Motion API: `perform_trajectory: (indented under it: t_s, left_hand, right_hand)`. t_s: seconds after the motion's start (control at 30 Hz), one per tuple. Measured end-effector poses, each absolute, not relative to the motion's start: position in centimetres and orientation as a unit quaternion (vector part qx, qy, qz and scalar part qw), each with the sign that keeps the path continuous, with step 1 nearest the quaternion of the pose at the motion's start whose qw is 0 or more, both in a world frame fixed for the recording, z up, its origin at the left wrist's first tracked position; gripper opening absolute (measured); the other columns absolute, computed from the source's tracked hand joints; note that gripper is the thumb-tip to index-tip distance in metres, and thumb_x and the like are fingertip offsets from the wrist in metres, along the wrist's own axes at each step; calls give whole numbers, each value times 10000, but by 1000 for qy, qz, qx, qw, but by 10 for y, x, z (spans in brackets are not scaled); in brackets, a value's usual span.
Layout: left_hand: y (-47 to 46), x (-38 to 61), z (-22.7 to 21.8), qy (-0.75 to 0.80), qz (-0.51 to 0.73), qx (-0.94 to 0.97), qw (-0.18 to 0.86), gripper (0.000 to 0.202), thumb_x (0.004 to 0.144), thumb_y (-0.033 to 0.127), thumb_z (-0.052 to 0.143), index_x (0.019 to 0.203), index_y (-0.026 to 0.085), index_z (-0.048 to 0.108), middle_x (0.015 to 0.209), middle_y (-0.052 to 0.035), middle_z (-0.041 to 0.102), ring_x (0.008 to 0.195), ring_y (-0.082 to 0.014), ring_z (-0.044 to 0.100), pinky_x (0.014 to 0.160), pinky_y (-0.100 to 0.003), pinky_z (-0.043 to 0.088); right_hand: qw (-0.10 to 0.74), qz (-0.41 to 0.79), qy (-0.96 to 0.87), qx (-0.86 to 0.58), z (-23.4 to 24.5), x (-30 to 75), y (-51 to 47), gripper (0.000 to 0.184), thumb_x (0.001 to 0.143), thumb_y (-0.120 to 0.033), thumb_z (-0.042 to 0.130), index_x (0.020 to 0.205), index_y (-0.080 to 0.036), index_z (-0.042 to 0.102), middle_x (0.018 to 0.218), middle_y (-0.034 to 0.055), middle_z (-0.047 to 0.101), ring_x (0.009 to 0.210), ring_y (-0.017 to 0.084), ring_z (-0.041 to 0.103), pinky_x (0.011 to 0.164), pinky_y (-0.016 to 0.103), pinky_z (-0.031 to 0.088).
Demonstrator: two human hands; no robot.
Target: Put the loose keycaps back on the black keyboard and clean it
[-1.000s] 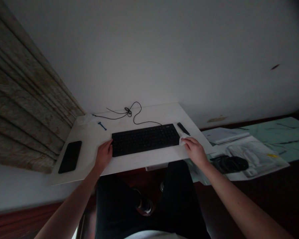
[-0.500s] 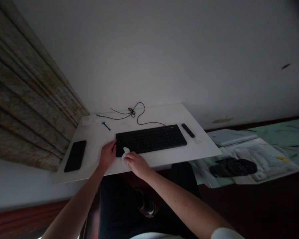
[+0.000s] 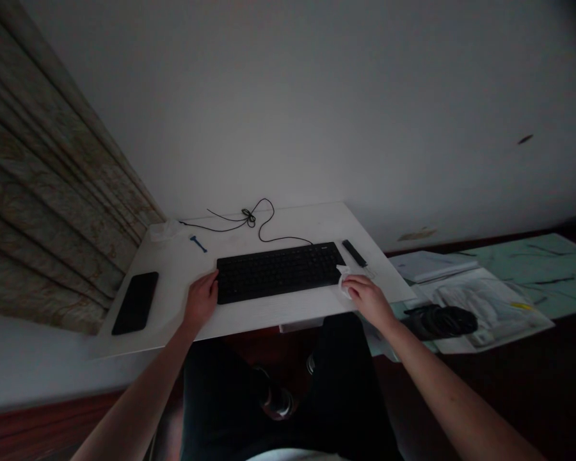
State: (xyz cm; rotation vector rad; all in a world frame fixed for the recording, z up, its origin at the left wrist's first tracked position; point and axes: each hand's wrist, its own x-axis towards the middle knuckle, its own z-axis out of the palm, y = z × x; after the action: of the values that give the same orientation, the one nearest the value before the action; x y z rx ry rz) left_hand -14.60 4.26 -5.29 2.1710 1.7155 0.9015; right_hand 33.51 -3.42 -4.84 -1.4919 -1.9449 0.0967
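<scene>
A black keyboard [image 3: 276, 274] lies flat on the white table [image 3: 264, 314], its cable [image 3: 288, 238] running off the back edge. At the keyboard's left end, my left hand [image 3: 202, 298] grips the side, fingers closed against it. My right hand [image 3: 367, 299] pinches a crumpled white tissue [image 3: 344, 280] at the keyboard's front right corner. Just behind that hand lies a black-handled brush [image 3: 354, 253], its pale end partly hidden by my fingers.
A black phone [image 3: 135, 303] rests on the table's left side. Farther back are a small blue tool [image 3: 198, 244] and a clear plastic piece [image 3: 165, 230]. Curtains [image 3: 52, 173] hang at left. Right of the table, a low marbled surface [image 3: 532, 272] carries papers and a dark bundle [image 3: 441, 321].
My right hand has slid the tissue rightward along the keyboard's front edge, from its left end to its right corner. My left hand stays at the left end. The view has shifted slightly.
</scene>
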Motion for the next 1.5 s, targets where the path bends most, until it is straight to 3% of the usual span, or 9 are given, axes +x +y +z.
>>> perform_trajectory:
  t_s: [0.13, 0.27, 0.5, 0.7, 0.9, 1.03, 1.23, 1.37, 1.5]
  left_hand:
    - [44, -147, -51, 597, 335, 709, 169, 422, 940, 328, 463, 1273, 200, 688, 1329, -81, 685, 1217, -270, 646, 1136, -476, 452]
    - [45, -149, -48, 605, 357, 668, 246, 417, 904, 355, 519, 1246, 209, 708, 1318, -66, 694, 1225, -264, 642, 1150, -469, 435]
    - [38, -150, -45, 584, 432, 592, 348, 431, 899, 345, 506, 1249, 183, 699, 1235, -92, 734, 1184, -269, 667, 1125, -472, 452]
    - [36, -153, -42, 605, 470, 537, 353, 491, 895, 382, 492, 1300, 160, 660, 1059, -78, 774, 1031, -241, 710, 1047, -406, 499]
    - [37, -153, -35, 629, 459, 548, 304, 445, 947, 393, 442, 1264, 177, 668, 1000, -69, 760, 992, -225, 693, 1022, -403, 497]
    - [36, -153, -32, 622, 455, 573, 279, 432, 960, 453, 470, 1237, 185, 665, 1057, -80, 749, 1065, -236, 677, 1061, -426, 477]
    - [9, -108, -11, 579, 485, 622, 206, 396, 937, 476, 558, 1170, 184, 690, 1212, -120, 697, 1177, -261, 626, 1089, -439, 457]
    - [-22, -44, 8, 502, 470, 643, 336, 428, 951, 447, 560, 1298, 212, 644, 1288, -108, 681, 1138, -241, 654, 1001, -383, 513]
    - [-36, -9, 13, 455, 445, 618, 461, 370, 954, 418, 539, 1212, 204, 696, 1138, -82, 742, 1038, -225, 678, 938, -347, 520]
  right_hand:
    - [355, 42, -744, -564, -50, 307, -31, 292, 879, -76, 513, 852, -224, 763, 960, 76, 726, 953, 245, 664, 907, 424, 546]
    - [345, 106, -794, -489, -51, 212, -22, 326, 845, -4, 540, 929, -230, 760, 994, 59, 724, 967, 224, 639, 921, 399, 532]
    - [229, 130, -900, -348, -35, 25, 4, 152, 909, -80, 607, 942, -123, 748, 1010, 107, 706, 1039, 228, 595, 957, 332, 493]
    - [195, 139, -895, -375, -26, -34, 20, 196, 931, -77, 562, 985, -68, 751, 1009, 153, 713, 1031, 247, 610, 933, 349, 504]
    - [359, 212, -829, -372, -23, 17, 15, 249, 878, -30, 562, 909, -202, 740, 1037, 67, 705, 1031, 208, 626, 963, 340, 502]
    - [497, 237, -694, -463, -19, 83, 14, 281, 851, -40, 522, 900, -227, 727, 1012, 64, 686, 913, 187, 653, 855, 338, 541]
    - [556, 323, -580, -501, -13, 137, -3, 118, 821, -165, 595, 829, -216, 701, 861, 41, 719, 804, 180, 684, 740, 297, 555]
    - [561, 352, -574, -481, -2, 133, -21, 71, 803, -192, 637, 810, -216, 704, 832, 31, 740, 775, 178, 694, 721, 291, 559]
    - [571, 339, -584, -468, 9, 132, -32, 90, 834, -203, 627, 792, -220, 705, 835, 31, 752, 770, 179, 705, 726, 306, 575]
